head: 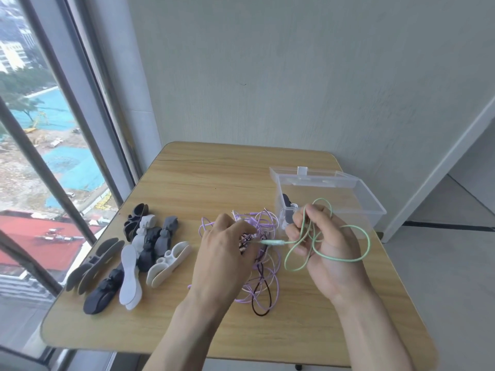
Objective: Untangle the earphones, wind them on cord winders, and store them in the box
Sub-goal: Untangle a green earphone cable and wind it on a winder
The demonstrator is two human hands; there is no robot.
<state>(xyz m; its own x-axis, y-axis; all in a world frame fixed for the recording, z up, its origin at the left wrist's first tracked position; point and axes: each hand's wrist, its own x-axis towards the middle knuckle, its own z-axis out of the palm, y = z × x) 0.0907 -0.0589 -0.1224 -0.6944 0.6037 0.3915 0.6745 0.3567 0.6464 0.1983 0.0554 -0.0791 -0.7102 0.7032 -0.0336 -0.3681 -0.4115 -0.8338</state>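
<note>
1. One worktop (203,180), light wood grain with rounded corners, stands against a pale textured wall (294,76); a tall window (40,156) runs down the left side.
2. Two bare hands work above the near-centre of the worktop. The right hand (329,250) has its grip curled round loops of a mint-green earphone cord (361,259); thumb and fingers pinch the strands, and loose loops hang to the right and below.
3. The green cord's plug end (270,242) runs leftward to the left hand (227,253), whose fingers curl down into the tangle; whether that grip pinches the plug or only touches it, I cannot tell.
4. Under and between the hands lies a tangle of thin lilac cords (267,274) with one dark cord (258,303) through it, resting on the worktop.
5. Cord winders (150,245), matte, flat and rounded, lie clustered on the left: black, grey, white and cream. Roughly a dozen; the overlap prevents an exact count.
6. One clear plastic box (369,202), lid open at the back, sits at the right edge, with a dark wound item (288,207) inside against its left wall.
</note>
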